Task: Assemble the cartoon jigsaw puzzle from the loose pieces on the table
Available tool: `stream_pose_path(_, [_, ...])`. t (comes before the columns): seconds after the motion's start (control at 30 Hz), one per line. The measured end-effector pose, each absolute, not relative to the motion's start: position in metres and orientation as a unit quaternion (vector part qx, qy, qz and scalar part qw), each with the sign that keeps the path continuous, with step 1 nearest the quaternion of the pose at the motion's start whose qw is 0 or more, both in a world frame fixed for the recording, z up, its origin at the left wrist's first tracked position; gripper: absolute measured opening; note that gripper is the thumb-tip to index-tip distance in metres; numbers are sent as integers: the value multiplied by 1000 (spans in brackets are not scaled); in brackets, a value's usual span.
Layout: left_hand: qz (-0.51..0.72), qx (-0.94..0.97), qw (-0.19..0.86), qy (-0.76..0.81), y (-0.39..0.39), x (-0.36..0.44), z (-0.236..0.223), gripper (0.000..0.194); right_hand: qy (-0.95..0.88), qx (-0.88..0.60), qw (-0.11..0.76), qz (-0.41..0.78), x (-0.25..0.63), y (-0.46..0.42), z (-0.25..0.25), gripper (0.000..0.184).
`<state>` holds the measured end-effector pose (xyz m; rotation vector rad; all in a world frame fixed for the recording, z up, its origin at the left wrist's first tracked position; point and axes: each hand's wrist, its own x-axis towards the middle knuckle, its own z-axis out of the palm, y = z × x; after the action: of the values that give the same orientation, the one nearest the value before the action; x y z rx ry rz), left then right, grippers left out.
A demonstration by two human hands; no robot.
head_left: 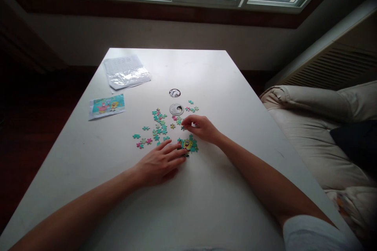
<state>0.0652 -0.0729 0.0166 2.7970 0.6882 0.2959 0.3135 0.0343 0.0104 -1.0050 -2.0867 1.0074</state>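
Well left of the joined puzzle patch and farther from me, a printed picture sheet lies near the left edge of the white table, with a clear plastic bag beyond it. Nearer the patch, to its left and beyond it, loose pieces lie scattered; I judge that only a small part is together and most is left. My left hand rests palm down, fingers apart, tips at the patch's left side. The patch shows a yellow figure and has ragged edges. Just beyond it, my right hand brings its fingertips together at a small piece; I cannot tell whether they grip it. Right of the patch, tabletop gives my forearm room, ending beside a couch.
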Motion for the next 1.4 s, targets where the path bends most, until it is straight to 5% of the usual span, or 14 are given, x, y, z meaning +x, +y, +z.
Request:
stream_pose_path(0.57, [106,956,138,237,-72,66,12,41,-862,-315,243,313,296,24,6,7])
stream_pose_path(1.4, [108,953,151,238,-71,66,12,41,-904,-258,234,249,301,30,-1,21])
